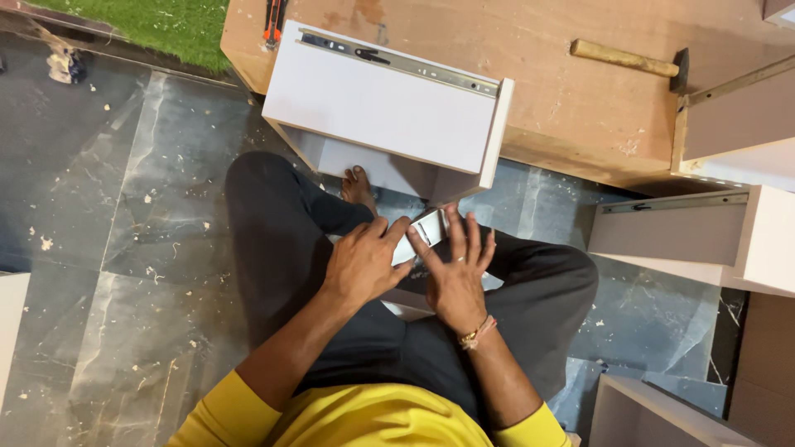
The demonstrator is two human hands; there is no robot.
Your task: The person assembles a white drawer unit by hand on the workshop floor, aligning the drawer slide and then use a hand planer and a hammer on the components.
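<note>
Head view. The person sits cross-legged on the tiled floor [124, 248]. Both hands work on a small white piece [418, 236] held over the lap, just below the open end of a white drawer box [381, 112].

Left hand [362, 263]: fingers curled together over the near end of the white piece, pressing on it. Whether they fully clamp it cannot be told; the underside is hidden.

Right hand [458, 277]: fingers [466, 240] spread apart and flat, palm down against the piece's other end. It grips nothing.

The drawer box rests tilted, one edge against the wooden board [580, 99], with a metal slide rail [397, 62] along its top edge. One bare foot [358, 186] sits directly beneath the box.

Hazards, as judged:
- The box appears propped rather than fixed. A knock from either hand could tip it onto the foot or the fingers.
- The flat right hand gives little hold. The piece could slip sideways off the lap.
- The piece's thin edges and the rail may pinch or cut bare skin.
- A hammer [629, 60] lies on the board, well apart. Wood chips scattered on the floor could be knelt on.
</note>
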